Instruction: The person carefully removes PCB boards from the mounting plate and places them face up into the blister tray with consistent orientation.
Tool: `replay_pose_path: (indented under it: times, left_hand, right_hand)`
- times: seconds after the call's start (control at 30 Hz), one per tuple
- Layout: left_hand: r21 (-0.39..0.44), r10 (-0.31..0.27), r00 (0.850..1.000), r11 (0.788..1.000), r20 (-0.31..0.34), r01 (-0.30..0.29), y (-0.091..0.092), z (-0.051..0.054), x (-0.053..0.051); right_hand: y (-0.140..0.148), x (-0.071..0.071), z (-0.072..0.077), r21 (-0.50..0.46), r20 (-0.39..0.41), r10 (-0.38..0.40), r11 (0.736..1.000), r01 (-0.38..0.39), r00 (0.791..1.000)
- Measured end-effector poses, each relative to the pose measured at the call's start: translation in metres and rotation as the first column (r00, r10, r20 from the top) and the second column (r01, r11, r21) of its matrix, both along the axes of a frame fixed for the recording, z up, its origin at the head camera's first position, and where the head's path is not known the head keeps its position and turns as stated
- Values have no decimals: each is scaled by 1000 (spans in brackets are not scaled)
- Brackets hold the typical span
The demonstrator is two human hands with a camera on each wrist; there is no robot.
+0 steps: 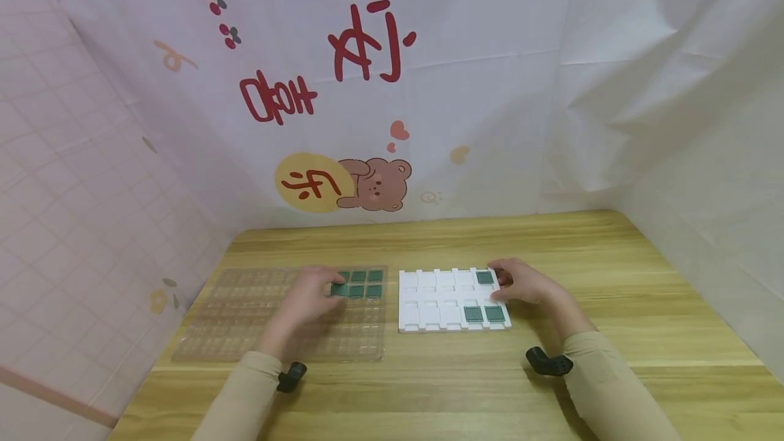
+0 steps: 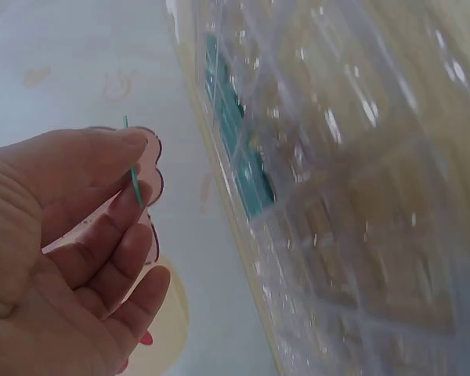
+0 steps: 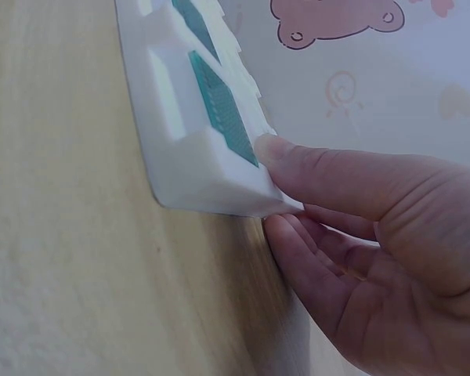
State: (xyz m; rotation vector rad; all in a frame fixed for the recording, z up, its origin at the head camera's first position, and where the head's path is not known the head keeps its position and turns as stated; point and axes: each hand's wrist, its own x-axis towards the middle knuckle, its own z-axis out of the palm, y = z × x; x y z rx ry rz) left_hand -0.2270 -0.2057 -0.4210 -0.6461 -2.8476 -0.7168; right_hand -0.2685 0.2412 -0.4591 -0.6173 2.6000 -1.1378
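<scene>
My left hand (image 1: pixel 308 299) pinches a thin green circuit board (image 2: pixel 134 176) between thumb and fingers; the left wrist view shows it edge-on, apart from the clear plastic tray (image 1: pixel 245 325). Several more green boards (image 1: pixel 366 276) lie in that tray's upper right pockets. On the right, my right hand (image 1: pixel 525 282) grips the right edge of a white tray (image 1: pixel 418 299), thumb on the rim and fingers beneath, as the right wrist view shows. Three green boards sit in the white tray: one in the far right pocket (image 1: pixel 484 278) and two at its near right (image 1: pixel 484 314).
Both trays lie side by side on a wood-grain table (image 1: pixel 429 393), the clear one left and the white one right. A printed cloth (image 1: pixel 490 121) with a bear and red characters hangs behind the table, and pale cloth walls stand at both sides.
</scene>
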Motion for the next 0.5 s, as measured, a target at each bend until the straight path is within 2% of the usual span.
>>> replay_pose_path:
  times: [0.17, 0.37, 0.5]
  left_hand:
    - [-45, -16, 1000, 999, 11, 16, -8, 1, -2]
    - [-109, -36, 999, 993, 7, 37, -12, -4, -5]
    - [-125, -33, 999, 992, 33, 37, -12, -7, -4]
  right_hand:
    - [0, 2, 1, -6, 3, -2, 1000, 2, 1000]
    - [-1, 4, 3, 8, -1, -12, 1000, 12, 1000]
    - [-1, 3, 2, 22, -2, -16, 1000, 16, 1000]
